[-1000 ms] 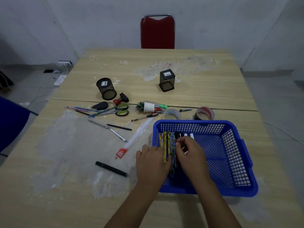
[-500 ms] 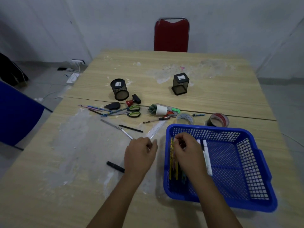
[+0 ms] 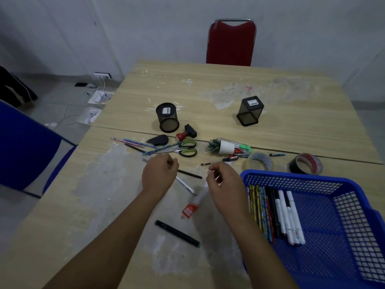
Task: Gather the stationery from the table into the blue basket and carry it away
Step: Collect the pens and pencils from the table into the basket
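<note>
Both hands hover mid-frame over the desk (image 3: 260,132), left hand (image 3: 159,176) and right hand (image 3: 226,183) each with loosely curled, empty grip; blue basket (image 3: 291,178) with pens (image 3: 277,213) sits lower right.

You cannot read any text here. The round mesh cup (image 3: 168,117) and the square mesh cup (image 3: 249,110) each carry a white sticker, and the ruler (image 3: 194,202) has a red label at its end, but the print on them is too blurred.
</note>
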